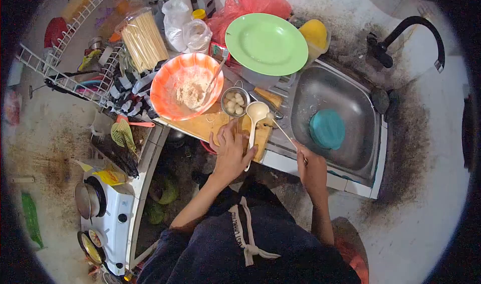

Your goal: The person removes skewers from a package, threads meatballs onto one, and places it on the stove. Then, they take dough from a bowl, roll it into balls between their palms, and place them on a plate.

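Observation:
My left hand (pixel 229 151) rests on the wooden cutting board (pixel 200 126) and grips the handle of a white ladle (pixel 257 112), whose bowl points away from me. My right hand (pixel 310 167) is at the sink's front edge, closed on a thin metal utensil (pixel 283 131) whose tip reaches toward the ladle's bowl. Just beyond the ladle stands a small metal cup of white balls (pixel 234 102). Left of it is an orange bowl (pixel 165 91) holding pale dough, with a spoon leaning in it.
A green plate (pixel 266 43) sits behind the board. The steel sink (pixel 350 98) holds a teal round lid (pixel 326 128), with a black faucet (pixel 416 31) beyond. A dish rack (pixel 75 68), a jar of thin sticks (pixel 144 39) and a white stove (pixel 112 209) lie left.

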A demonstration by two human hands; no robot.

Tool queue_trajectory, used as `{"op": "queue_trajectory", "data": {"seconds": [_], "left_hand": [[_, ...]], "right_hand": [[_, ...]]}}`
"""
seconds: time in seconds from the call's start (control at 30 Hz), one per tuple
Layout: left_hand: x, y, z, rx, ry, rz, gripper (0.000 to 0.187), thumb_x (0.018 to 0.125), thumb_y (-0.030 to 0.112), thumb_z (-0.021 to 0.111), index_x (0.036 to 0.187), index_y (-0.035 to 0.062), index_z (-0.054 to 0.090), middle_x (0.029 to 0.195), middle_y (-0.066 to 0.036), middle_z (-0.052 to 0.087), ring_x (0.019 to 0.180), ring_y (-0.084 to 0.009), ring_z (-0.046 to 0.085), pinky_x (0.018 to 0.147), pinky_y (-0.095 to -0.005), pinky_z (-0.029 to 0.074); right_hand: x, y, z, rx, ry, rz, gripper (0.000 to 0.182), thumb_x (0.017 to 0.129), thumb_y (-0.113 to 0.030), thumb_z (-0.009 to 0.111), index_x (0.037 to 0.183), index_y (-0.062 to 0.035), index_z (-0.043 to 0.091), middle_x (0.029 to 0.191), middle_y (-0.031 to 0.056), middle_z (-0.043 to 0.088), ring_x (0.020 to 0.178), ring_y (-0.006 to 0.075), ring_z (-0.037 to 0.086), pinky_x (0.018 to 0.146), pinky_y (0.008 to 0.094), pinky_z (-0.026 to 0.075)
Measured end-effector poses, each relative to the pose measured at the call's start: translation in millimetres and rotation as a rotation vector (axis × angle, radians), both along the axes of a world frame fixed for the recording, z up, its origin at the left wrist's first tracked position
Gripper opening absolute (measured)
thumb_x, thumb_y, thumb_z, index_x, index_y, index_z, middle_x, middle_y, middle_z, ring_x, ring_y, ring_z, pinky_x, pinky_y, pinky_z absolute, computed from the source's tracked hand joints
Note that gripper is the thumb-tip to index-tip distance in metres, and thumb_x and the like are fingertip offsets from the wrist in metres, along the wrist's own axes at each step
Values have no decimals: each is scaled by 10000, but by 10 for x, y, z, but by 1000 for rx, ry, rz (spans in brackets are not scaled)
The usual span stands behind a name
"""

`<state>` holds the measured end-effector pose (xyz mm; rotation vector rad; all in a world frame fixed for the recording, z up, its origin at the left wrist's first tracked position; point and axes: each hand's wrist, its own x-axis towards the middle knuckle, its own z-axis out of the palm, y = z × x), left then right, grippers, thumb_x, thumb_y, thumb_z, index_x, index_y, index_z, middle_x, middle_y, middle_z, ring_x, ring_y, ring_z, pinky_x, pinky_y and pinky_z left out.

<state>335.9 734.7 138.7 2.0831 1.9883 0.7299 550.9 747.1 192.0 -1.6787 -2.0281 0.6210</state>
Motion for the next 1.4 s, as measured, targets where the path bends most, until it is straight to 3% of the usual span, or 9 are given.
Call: {"op": "queue_trajectory", "data": {"seconds": [0.1, 0.17, 0.23, 0.53, 0.67, 0.83, 1.03, 1.13, 1.4], "left_hand": [[30, 0, 36, 9, 21, -8, 472, 819, 341, 584, 1165, 41, 469, 1369, -181, 262, 1265, -377, 206, 969, -628, 77], [62, -3, 38, 23, 29, -12, 502, 832, 332, 566, 1216, 33, 445, 1390, -181, 246, 1280, -378, 198, 973, -630, 71], [84, -12, 8, 39, 184, -40, 553, 868, 327, 502, 1311, 24, 366, 1441, -152, 204, 1321, -360, 175, 978, -633, 60], [73, -22, -35, 34, 464, -159, 562, 890, 319, 432, 1349, 16, 317, 1463, -115, 214, 1364, -223, 169, 1013, -590, 79], [52, -2, 0, -31, 339, -243, 605, 875, 298, 462, 1371, 12, 264, 1473, -123, 179, 1366, -239, 166, 1003, -622, 59], [71, -4, -8, -12, 398, -260, 601, 893, 352, 417, 1350, -17, 293, 1460, -142, 206, 1358, -218, 195, 1056, -554, 42], [65, 12, 19, -35, 380, -276, 620, 891, 342, 426, 1359, -31, 262, 1456, -153, 203, 1350, -233, 209, 1066, -535, 59], [67, 17, 3, -112, 327, -278, 639, 896, 327, 419, 1393, -4, 193, 1485, -119, 129, 1371, -218, 166, 1039, -590, 20], [56, 27, 1, -76, 279, -292, 636, 889, 316, 430, 1376, -28, 210, 1473, -154, 151, 1365, -240, 183, 1046, -580, 24]], "right_hand": [[-31, 57, -24, -46, -46, -12, 338, 847, -111, 510, 1167, -180, 591, 788, 202, 614, 646, 329, 608, 595, 415, 460], [-48, 90, -78, 85, -1, 19, 351, 842, -102, 512, 1179, -171, 583, 770, 218, 600, 631, 346, 597, 581, 416, 454], [-82, 109, -53, 86, 6, 26, 350, 841, -102, 512, 1177, -167, 584, 767, 219, 598, 629, 350, 593, 580, 417, 453], [-125, 145, 46, 45, 0, 38, 343, 838, -83, 508, 1169, -130, 588, 745, 222, 590, 626, 351, 588, 578, 415, 452], [-131, 152, -14, 89, 46, 42, 347, 832, -64, 505, 1165, -112, 588, 731, 218, 586, 621, 348, 586, 579, 412, 452], [-185, 171, 30, 64, 9, 46, 348, 831, -62, 503, 1164, -113, 589, 742, 215, 588, 619, 339, 588, 580, 408, 452], [-252, 190, 30, 47, 6, 32, 356, 830, -58, 499, 1169, -121, 588, 745, 211, 591, 615, 331, 590, 578, 406, 450], [-281, 188, 28, 49, 16, 39, 358, 831, -57, 497, 1172, -122, 586, 733, 207, 588, 606, 327, 584, 576, 404, 446], [-277, 146, 5, 115, 84, 35, 367, 829, -53, 508, 1179, -132, 585, 689, 212, 571, 552, 321, 552, 540, 402, 418]]}}
